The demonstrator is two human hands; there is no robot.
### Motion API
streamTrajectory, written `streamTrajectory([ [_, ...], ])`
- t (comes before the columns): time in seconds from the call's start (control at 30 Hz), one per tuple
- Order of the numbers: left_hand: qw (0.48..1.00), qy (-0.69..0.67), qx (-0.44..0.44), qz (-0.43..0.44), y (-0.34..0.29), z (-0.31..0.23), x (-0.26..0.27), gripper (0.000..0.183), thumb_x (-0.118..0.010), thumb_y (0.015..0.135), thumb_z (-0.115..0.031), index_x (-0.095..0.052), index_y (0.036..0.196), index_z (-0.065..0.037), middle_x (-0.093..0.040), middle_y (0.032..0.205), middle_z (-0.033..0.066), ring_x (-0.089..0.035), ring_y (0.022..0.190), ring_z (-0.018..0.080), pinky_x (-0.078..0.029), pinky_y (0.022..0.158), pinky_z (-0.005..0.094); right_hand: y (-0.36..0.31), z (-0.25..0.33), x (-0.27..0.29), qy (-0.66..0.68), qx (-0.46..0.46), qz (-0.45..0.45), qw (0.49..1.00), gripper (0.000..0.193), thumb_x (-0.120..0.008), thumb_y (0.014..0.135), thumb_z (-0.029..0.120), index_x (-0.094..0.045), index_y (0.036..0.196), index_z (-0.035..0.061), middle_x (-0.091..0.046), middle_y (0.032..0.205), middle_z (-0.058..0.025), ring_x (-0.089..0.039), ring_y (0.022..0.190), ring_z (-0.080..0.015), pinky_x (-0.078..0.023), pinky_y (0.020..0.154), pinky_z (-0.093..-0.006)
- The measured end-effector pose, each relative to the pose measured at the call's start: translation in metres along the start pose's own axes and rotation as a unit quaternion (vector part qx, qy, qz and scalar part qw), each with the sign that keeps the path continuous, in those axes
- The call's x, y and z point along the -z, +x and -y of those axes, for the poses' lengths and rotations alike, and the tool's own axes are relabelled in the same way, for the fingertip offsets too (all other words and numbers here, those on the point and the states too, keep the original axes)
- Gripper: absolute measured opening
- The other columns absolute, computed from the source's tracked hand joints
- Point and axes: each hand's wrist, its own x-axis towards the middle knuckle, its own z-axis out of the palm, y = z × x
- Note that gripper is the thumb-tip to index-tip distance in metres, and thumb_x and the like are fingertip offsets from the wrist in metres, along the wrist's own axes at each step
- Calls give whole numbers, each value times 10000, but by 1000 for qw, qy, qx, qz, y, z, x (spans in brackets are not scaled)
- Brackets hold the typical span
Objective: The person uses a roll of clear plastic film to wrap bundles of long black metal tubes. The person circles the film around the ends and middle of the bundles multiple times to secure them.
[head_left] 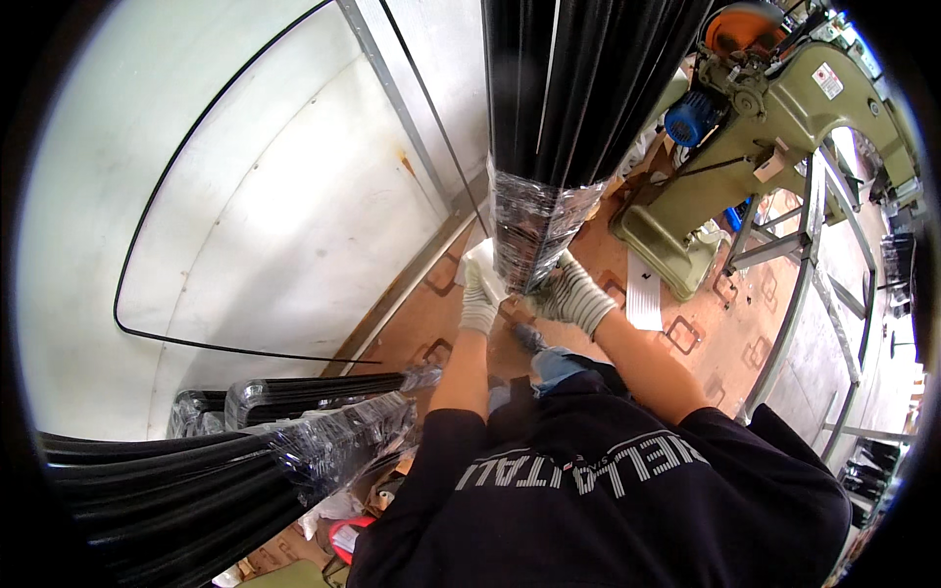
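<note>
Workshop with patterned floor (431, 314): 2 gloved hands, left hand (479, 299) and right hand (573, 294), grasp an upright wrapped bundle of black strips (534, 230); repositioning seems underway, needing steady support.

1. Two gloved hands, the left hand (479, 304) and the right hand (575, 297), both at the foot of one upright bundle of black strips (573, 88) wrapped in clear film.
2. Two more film-wrapped bundles (235, 461) of black strips lying at lower left; more may be hidden.
3. One green machine (784, 108), carrying one blue motor (691, 118).
4. One loose black strip (196, 137) curving across the white wall.
</note>
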Motion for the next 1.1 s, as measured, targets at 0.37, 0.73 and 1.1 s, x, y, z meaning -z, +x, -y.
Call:
streamTrajectory([
  [0.37, 990, -57, -52, -118, -65, -12, -71, 621, -625, 611, -530, -482, 1031, -96, -531, 987, 79, -530, 888, 258, -476, 733, 404, -8, -19, -34, 182, 116, 18, 976, 374, -571, 760, 301, -537, 1025, 38, -567, 1024, -92, -545, 912, -250, -450, 831, -377],
  [0.73, 966, 189, -91, -150, -90, -38, -122, 763, -599, 612, -601, -433, 1117, -54, -524, 1014, 102, -522, 917, 246, -458, 778, 420, 8, 74, -14, -703, 333, -254, 574, 398, -480, 777, 368, -531, 1038, 71, -575, 967, -138, -568, 866, -241, -437, 740, -324],
  [1.1, 926, -10, -17, -377, -58, -63, -127, 516, -477, 759, -510, -463, 1082, -108, -549, 991, 93, -539, 892, 272, -462, 775, 465, 105, 104, -30, -680, 161, 164, 696, 399, -478, 780, 367, -532, 1033, 64, -574, 962, -139, -563, 862, -239, -434, 742, -319],
])
